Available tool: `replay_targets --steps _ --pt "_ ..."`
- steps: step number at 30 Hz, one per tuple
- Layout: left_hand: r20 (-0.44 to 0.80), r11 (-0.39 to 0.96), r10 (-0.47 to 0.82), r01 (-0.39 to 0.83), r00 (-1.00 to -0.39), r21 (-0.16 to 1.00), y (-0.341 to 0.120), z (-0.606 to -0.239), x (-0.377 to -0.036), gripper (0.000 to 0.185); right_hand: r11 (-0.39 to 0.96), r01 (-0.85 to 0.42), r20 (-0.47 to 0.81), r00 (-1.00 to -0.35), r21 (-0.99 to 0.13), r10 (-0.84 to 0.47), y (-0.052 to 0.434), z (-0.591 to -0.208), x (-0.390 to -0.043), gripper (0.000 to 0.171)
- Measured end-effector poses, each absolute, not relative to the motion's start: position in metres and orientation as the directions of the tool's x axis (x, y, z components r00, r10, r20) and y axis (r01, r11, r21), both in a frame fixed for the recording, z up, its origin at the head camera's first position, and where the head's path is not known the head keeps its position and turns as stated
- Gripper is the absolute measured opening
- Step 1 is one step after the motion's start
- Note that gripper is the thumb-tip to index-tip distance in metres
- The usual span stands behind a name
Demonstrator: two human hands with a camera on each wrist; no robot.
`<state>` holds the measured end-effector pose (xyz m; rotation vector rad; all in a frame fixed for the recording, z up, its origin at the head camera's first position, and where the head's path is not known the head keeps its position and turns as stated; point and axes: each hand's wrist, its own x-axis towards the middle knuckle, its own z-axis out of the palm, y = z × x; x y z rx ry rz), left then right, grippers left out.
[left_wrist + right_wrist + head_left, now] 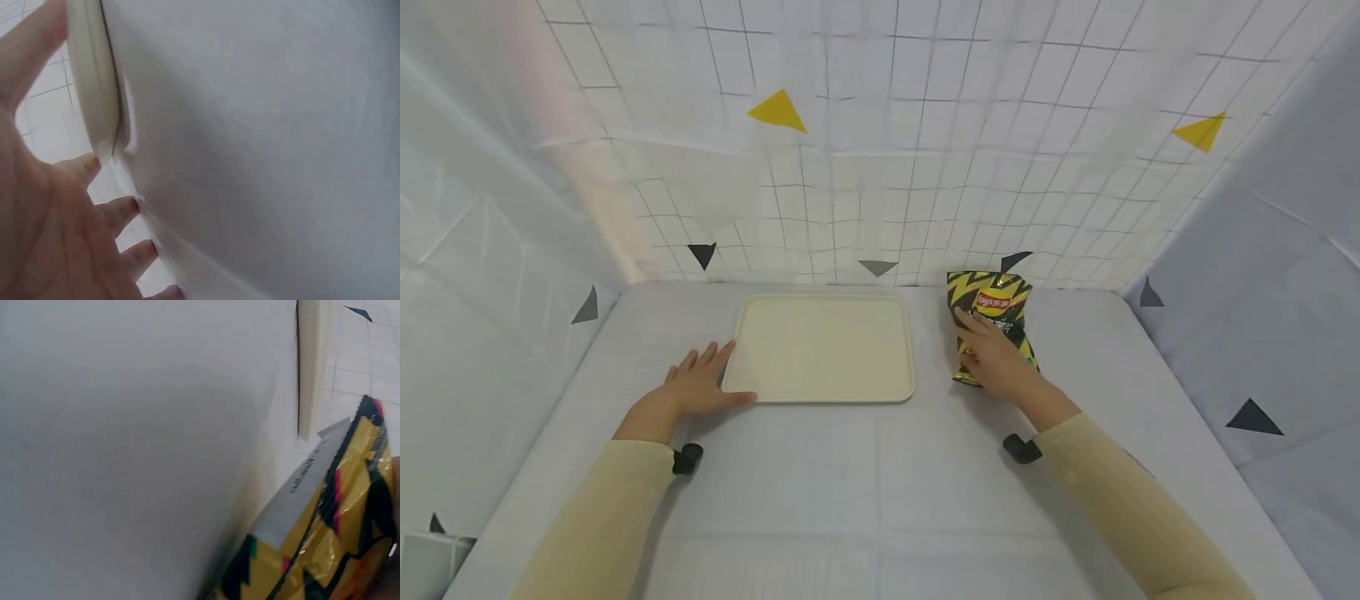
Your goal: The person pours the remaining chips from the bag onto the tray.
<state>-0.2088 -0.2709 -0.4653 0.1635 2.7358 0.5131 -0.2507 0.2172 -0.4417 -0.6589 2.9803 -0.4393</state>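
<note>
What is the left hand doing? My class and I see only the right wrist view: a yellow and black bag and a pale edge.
Observer: The left hand lies flat on the table, fingers straight, touching the cream tray's near left corner.
Operator: Does the tray hold anything?
Observer: No, the head view shows nothing on it.
Operator: Where is the right hand?
Observer: The right hand rests on top of the chip bag, which lies on the table right of the tray, apart from it.
</note>
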Motion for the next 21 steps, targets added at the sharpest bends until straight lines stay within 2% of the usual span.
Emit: replay_targets --steps 6,21 --pt "-0.320 0.929 0.175 0.049 -0.931 0.366 -0.271 -0.465 -0.210 0.120 0.828 -0.441 0.115 -0.896 -0.346 -0.429 0.225 -0.436 -0.247 0.057" --pt "-0.320 0.932 0.172 0.050 -0.932 0.358 -0.269 -0.462 -0.209 0.119 0.770 -0.502 0.294 -0.862 -0.394 -0.412 0.239 -0.432 -0.240 0.059"
